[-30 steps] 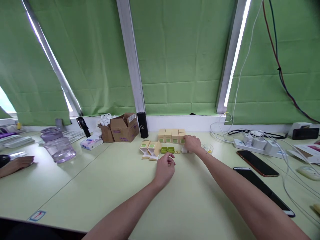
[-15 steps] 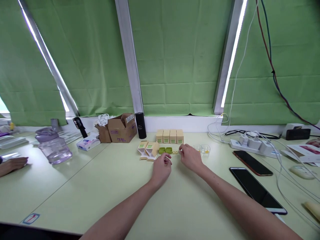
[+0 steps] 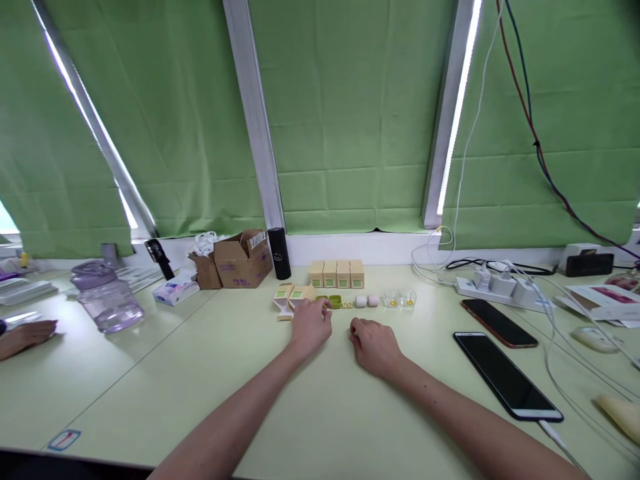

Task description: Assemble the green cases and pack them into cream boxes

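The right hand (image 3: pixel 374 345) has withdrawn to the near side, fingers curled; I cannot tell its contents. I judge the rounded white piece (image 3: pixel 361 301) and pale-pink piece (image 3: pixel 373 301), just beyond it, released. The left hand (image 3: pixel 311 325), fingers bent, grip indeterminable, overlaps the open beige cardboard cartons (image 3: pixel 299 293), beside the olive-green two-compartment container (image 3: pixel 335 302).

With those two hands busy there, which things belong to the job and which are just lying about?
Probably in the job, near the left hand and right hand: open cartons, four small cartons, green containers, white piece, pink piece, clear cups.

Probably just lying about: bottle, cardboard box, black cylinder, two phones, power strip.
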Available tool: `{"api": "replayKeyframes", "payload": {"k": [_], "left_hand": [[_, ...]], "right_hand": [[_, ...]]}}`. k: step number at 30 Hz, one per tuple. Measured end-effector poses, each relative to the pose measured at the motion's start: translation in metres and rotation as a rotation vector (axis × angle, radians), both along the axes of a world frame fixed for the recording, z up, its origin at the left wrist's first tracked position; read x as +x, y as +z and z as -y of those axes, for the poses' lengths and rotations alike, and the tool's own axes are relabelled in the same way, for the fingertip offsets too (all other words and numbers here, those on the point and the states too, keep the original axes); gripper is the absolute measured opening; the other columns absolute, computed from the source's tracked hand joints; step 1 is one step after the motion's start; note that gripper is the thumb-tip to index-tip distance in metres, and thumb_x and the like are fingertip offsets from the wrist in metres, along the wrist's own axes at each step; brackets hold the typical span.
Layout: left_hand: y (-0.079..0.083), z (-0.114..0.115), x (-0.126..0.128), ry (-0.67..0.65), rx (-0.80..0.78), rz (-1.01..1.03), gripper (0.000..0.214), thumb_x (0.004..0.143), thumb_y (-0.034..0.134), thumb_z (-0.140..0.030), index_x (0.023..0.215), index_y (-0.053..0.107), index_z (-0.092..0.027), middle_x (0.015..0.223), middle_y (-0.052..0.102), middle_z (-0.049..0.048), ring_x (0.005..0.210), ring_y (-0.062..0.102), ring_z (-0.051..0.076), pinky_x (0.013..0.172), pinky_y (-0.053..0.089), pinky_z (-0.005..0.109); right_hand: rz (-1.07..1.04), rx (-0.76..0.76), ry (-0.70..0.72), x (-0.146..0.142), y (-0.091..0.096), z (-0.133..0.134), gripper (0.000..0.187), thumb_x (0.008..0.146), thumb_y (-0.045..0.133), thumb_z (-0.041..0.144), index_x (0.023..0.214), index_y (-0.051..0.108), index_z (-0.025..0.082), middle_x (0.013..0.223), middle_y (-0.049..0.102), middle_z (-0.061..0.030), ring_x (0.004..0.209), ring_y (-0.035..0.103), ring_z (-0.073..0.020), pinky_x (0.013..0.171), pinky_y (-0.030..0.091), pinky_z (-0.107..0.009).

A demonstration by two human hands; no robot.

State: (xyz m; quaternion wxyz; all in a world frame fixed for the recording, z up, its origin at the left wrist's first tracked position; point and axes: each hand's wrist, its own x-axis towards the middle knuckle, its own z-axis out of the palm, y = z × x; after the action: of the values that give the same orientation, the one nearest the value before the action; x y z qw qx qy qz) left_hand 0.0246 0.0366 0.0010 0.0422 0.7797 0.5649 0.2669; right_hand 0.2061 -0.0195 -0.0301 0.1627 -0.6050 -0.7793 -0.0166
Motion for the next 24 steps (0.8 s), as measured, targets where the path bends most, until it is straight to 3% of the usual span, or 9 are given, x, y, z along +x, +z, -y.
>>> {"api": "replayKeyframes", "payload": {"k": [6, 15, 20, 24], "left_hand": [[0.0, -0.017, 0.005, -0.013, 0.046, -0.302, 0.028, 0.099, 0.051, -0.026, 0.12, 0.067, -0.022, 0.103, 0.076, 0.0116, 0.101, 0.067, 0.03, 0.088, 0.045, 0.039], [-0.007, -0.041, 0.023, 0.008, 0.048, -0.338, 0.018, 0.09, 0.055, -0.01, 0.093, 0.072, -0.018, 0.085, 0.074, 0.0137, 0.093, 0.069, 0.028, 0.086, 0.043, 0.037], [-0.01, -0.035, 0.025, -0.035, 0.084, -0.305, 0.022, 0.084, 0.056, -0.002, 0.084, 0.071, -0.017, 0.08, 0.072, 0.0137, 0.089, 0.067, 0.028, 0.084, 0.042, 0.037], [-0.008, -0.017, 0.023, -0.097, 0.116, -0.31, 0.024, 0.081, 0.056, 0.002, 0.081, 0.07, -0.018, 0.076, 0.069, 0.012, 0.086, 0.065, 0.028, 0.084, 0.041, 0.039]], "right_hand": [[-0.019, -0.013, -0.011, 0.001, -0.003, -0.001, 0.015, 0.098, 0.049, 0.021, 0.11, 0.058, 0.021, 0.105, 0.075, -0.0085, 0.092, 0.07, -0.0235, 0.064, 0.031, -0.031], [-0.079, -0.003, -0.002, 0.004, -0.004, -0.001, 0.017, 0.097, 0.052, 0.021, 0.114, 0.055, 0.023, 0.107, 0.075, -0.0066, 0.094, 0.07, -0.0235, 0.065, 0.03, -0.03], [-0.167, -0.02, -0.005, 0.006, -0.003, 0.001, 0.018, 0.096, 0.054, 0.02, 0.114, 0.055, 0.023, 0.108, 0.074, -0.0058, 0.095, 0.069, -0.0226, 0.067, 0.033, -0.03], [-0.274, 0.027, -0.019, 0.011, -0.005, 0.0, 0.022, 0.094, 0.056, 0.018, 0.115, 0.054, 0.023, 0.114, 0.071, -0.0052, 0.094, 0.068, -0.0208, 0.067, 0.036, -0.029]]}}
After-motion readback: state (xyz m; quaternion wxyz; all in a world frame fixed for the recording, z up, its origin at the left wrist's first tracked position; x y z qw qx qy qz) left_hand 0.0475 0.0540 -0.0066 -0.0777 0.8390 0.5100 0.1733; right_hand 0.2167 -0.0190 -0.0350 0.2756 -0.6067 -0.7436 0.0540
